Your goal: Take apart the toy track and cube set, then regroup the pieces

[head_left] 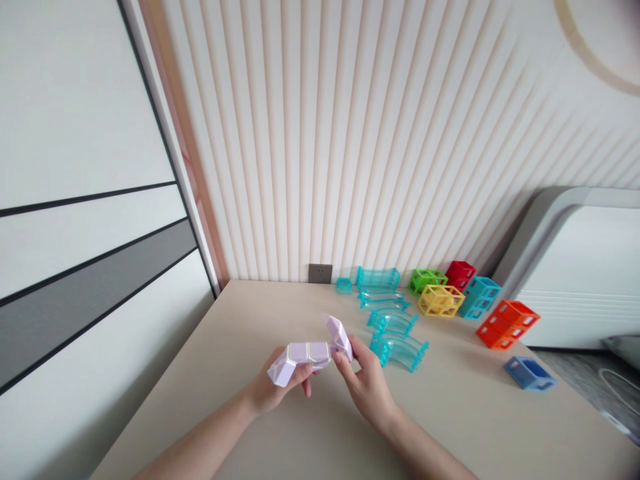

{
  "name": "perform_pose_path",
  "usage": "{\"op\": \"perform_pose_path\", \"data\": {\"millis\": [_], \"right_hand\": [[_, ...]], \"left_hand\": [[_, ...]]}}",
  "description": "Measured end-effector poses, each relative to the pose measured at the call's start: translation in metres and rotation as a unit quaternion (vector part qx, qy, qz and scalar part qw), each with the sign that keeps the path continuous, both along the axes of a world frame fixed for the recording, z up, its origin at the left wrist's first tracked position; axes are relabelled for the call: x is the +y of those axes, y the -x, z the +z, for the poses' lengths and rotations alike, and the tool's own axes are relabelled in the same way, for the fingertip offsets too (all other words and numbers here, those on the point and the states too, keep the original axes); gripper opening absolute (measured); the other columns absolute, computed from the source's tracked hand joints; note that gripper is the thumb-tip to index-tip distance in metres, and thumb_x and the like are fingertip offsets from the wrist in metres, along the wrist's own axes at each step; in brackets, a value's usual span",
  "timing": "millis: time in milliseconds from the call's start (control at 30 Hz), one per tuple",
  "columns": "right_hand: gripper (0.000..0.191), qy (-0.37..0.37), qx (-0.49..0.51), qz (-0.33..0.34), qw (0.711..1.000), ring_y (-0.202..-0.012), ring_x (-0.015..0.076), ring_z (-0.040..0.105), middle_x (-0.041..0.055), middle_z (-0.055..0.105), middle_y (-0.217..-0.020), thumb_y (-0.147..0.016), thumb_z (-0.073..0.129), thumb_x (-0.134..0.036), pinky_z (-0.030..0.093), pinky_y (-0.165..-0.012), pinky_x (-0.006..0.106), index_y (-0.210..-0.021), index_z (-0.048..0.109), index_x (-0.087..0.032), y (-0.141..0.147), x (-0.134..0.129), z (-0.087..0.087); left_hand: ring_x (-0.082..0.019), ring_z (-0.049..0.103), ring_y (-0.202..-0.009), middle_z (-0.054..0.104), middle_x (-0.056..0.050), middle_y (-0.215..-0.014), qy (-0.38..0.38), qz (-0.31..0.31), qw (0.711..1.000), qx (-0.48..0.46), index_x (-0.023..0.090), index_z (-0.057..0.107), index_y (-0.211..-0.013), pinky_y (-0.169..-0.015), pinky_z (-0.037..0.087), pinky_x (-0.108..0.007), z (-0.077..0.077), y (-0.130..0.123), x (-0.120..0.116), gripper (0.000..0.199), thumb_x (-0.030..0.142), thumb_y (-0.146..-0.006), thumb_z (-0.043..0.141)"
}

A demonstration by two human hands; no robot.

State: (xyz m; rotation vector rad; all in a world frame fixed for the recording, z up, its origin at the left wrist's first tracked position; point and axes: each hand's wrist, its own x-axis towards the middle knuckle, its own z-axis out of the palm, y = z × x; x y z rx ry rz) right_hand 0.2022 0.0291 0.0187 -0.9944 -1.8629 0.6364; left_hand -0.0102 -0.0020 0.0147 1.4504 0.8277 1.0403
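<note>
A purple and white segmented toy (309,353), like a folding snake puzzle, is held above the table between both hands. My left hand (271,389) grips its left part from below, with the thumb against the underside. My right hand (367,385) pinches the right end, where one section bends upward. The toy's left end slopes down past the left hand. Part of its underside is hidden by my fingers.
Clear teal track pieces (399,351) lie right of centre on the beige table (200,380). Farther right are a yellow frame block (441,301), a green one (427,281), red, teal and orange blocks (507,325), and a blue block (530,373). A ribbed wall stands behind.
</note>
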Motion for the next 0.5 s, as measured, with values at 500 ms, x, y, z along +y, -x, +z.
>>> {"op": "perform_pose_path", "data": {"millis": [500], "right_hand": [[0.031,-0.078,0.064,-0.002,0.995,-0.076,0.0205,0.06,0.0042,0.063,-0.086,-0.099,0.06,-0.046,0.052,-0.069,0.028,-0.116,0.069,-0.022,0.0013,-0.0047,-0.0057]], "left_hand": [[-0.02,0.071,-0.052,0.072,-0.01,-0.082,0.03,-0.003,1.0,0.002,0.011,0.076,-0.087,-0.046,0.048,-0.025,0.0083,0.0001,0.0003,0.046,0.056,-0.087,0.07]]}}
